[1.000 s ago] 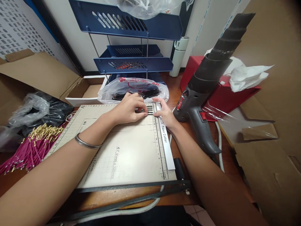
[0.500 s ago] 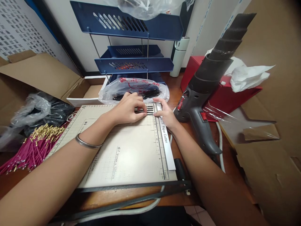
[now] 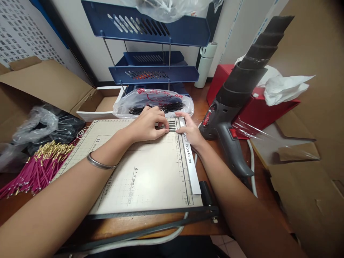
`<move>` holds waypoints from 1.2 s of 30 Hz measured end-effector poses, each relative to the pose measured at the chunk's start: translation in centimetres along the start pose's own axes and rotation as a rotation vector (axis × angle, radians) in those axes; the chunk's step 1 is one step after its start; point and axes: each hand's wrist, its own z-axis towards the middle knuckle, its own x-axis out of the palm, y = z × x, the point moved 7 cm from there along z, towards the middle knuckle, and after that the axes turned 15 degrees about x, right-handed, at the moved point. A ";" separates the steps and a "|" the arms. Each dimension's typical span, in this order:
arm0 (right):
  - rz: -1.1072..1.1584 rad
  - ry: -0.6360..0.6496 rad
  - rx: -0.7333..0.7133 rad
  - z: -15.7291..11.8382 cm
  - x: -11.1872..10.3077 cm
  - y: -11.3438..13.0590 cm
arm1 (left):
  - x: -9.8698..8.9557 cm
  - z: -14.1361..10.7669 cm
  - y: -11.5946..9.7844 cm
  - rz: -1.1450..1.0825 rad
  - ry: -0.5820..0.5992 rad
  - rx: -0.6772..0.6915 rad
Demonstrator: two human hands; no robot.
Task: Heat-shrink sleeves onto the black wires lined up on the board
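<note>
My left hand [image 3: 150, 123] lies over the far right part of the paper cutter [image 3: 158, 168], thumb and fingers pinched on several thin black cords [image 3: 172, 126]. The cords lie side by side, their ends reaching right across the printed ruler; their other ends are hidden under the hand. At the cutter's far right edge is my right hand [image 3: 192, 132]. Its thumb tip touches the ruler strip beside the cord ends, and the index finger stretches out apart from it. The other fingers are mostly hidden.
A clear bag [image 3: 118, 107] of black cords lies behind the cutter, below a blue rack [image 3: 153, 73]. Right stands a grey heat gun [image 3: 228, 114] before a red box [image 3: 279, 111]. Left are magenta cords [image 3: 34, 172] with gold tips. The cutter's black arm [image 3: 150, 229] runs along the front.
Almost nothing differs. The left fingertips and the cords sit very slightly further right in the picture; both hands keep the same pose.
</note>
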 end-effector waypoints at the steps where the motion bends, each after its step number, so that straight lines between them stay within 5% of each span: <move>1: -0.001 0.001 0.002 0.0 0.0 0.0 | 0.0 0.0 0.0 -0.004 0.002 -0.002; 36: 0.001 0.000 0.001 -0.1 0.1 0.2 | 0.0 0.1 -0.3 -0.008 -0.003 0.013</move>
